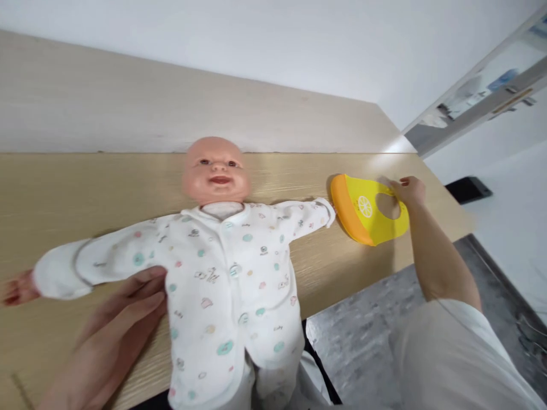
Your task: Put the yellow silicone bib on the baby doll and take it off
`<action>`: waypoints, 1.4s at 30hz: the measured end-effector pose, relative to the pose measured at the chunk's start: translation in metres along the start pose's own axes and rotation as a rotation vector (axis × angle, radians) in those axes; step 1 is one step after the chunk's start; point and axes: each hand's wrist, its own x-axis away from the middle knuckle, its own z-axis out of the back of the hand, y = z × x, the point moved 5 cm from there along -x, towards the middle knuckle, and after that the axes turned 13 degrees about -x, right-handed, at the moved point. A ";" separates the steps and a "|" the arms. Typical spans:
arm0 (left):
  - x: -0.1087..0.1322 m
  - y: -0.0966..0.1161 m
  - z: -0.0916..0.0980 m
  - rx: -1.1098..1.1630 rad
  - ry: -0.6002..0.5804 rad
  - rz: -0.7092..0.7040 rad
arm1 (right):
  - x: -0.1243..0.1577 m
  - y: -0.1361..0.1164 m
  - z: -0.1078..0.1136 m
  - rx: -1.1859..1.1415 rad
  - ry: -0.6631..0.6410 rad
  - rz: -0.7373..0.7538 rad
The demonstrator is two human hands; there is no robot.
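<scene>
A baby doll (226,279) in a white patterned onesie lies on its back on the wooden table (64,193), arms spread, head toward the wall. My left hand (119,324) lies flat with fingers stretched out against the doll's side, under its arm. My right hand (408,189) reaches to the far right and pinches the neck strap of a yellow and orange silicone bib (367,213), which rests on the table just past the doll's hand.
A pale wood panel (171,108) backs the table against a white wall. The table's right edge drops to a grey floor (367,324). A dark flat object (468,188) lies beyond the table's right corner.
</scene>
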 end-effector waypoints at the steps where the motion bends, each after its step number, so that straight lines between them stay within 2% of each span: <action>1: 0.005 0.002 -0.007 0.049 0.039 0.016 | 0.007 -0.011 -0.001 -0.024 0.021 0.040; 3: 0.009 0.004 -0.019 0.187 0.039 0.048 | 0.033 -0.043 -0.008 -0.144 0.025 0.172; 5: 0.008 0.004 -0.027 0.294 0.008 0.055 | 0.078 -0.084 -0.018 -0.366 -0.081 0.319; 7: 0.007 0.006 -0.032 0.337 -0.022 0.043 | 0.139 -0.128 -0.031 -0.545 -0.317 0.427; 9: 0.007 0.010 -0.036 0.326 -0.040 0.031 | 0.206 -0.168 -0.045 -0.637 -0.617 0.522; 11: 0.007 0.014 -0.041 0.281 -0.043 0.020 | 0.264 -0.200 -0.060 -0.571 -0.932 0.615; 13: 0.008 0.020 -0.045 0.233 -0.025 -0.002 | 0.300 -0.225 -0.071 -0.494 -1.116 0.710; 15: 0.007 0.025 -0.050 0.191 -0.017 -0.020 | 0.316 -0.244 -0.081 -0.446 -1.229 0.761; 18: 0.006 0.032 -0.056 0.164 -0.006 -0.042 | 0.318 -0.263 -0.095 -0.512 -1.374 0.673; 22: 0.000 0.041 -0.063 0.151 0.037 -0.017 | 0.315 -0.266 -0.115 -0.730 -1.571 0.266; 24: -0.007 0.046 -0.067 0.147 0.034 -0.016 | 0.312 -0.262 -0.123 -0.853 -1.582 0.078; 26: -0.018 0.056 -0.070 0.155 0.007 -0.065 | 0.308 -0.262 -0.127 -0.936 -1.552 -0.004; 29: -0.036 0.076 -0.073 0.181 -0.048 -0.195 | 0.297 -0.271 -0.125 -0.994 -1.463 0.036; 35: -0.065 0.124 -0.086 0.219 -0.152 -0.403 | 0.257 -0.308 -0.110 -1.053 -1.290 0.197; 38: -0.078 0.147 -0.091 0.174 -0.194 -0.499 | 0.239 -0.325 -0.114 -1.092 -1.238 0.256; 42: -0.105 0.167 -0.086 0.172 -0.185 -0.534 | 0.226 -0.345 -0.129 -1.113 -1.238 0.276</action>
